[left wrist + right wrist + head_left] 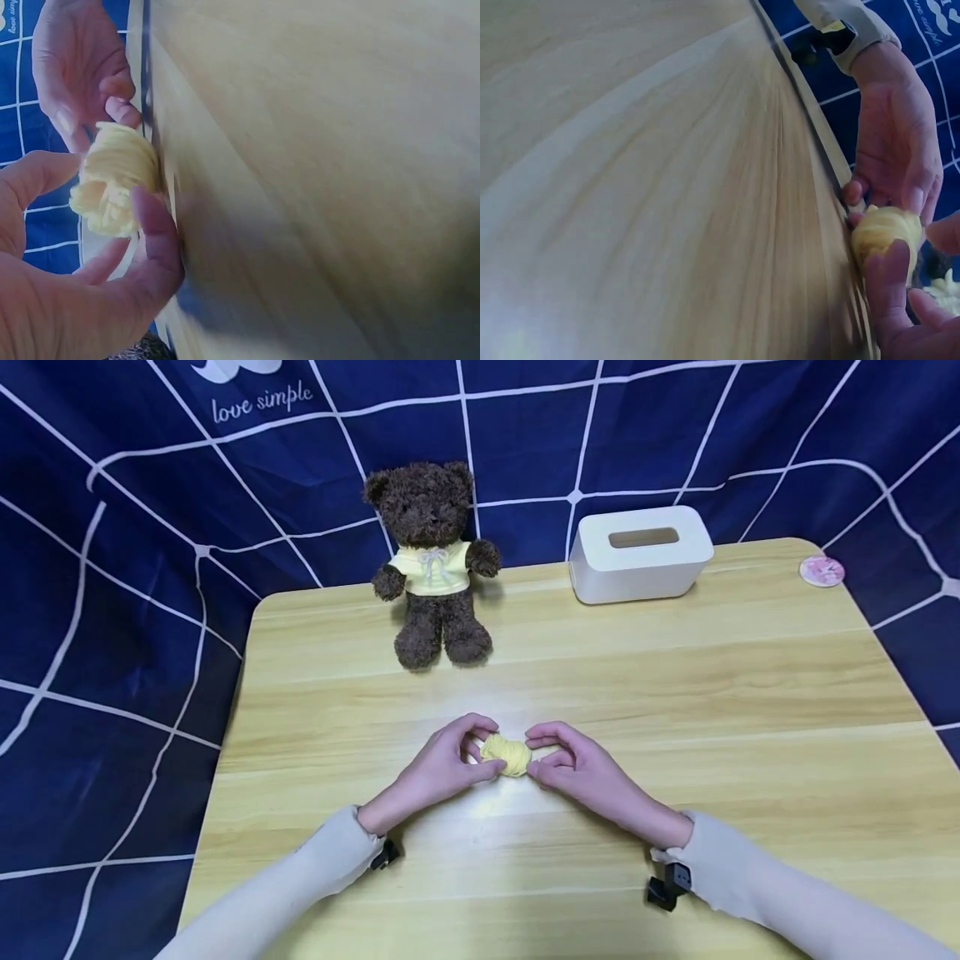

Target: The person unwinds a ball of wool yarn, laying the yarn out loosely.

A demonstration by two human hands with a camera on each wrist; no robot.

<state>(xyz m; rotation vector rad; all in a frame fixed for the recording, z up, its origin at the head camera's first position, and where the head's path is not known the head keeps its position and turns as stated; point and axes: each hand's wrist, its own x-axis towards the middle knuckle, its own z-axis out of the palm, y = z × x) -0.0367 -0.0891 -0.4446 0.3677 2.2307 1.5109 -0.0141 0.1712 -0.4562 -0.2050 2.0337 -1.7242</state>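
A small bundle of wound yellow yarn (507,755) is held between both hands near the middle of the table. On its left end, the thumb and curled fingers of my left hand (448,760) pinch it. My right hand (581,768) has its thumb and fingertips at the opposite end, bent around the yarn's edge. Up close in the left wrist view, the yarn (116,180) shows many wrapped strands and a loose looped end facing the left palm. The right wrist view shows the yarn (885,232) between the two hands, partly covered by fingers.
A brown teddy bear (431,560) in a yellow shirt sits at the table's back. To its right stands a white tissue box (641,556). A pink round coaster (822,571) lies at the far right corner. Blue checked cloth (525,452) hangs behind the wooden table (750,693).
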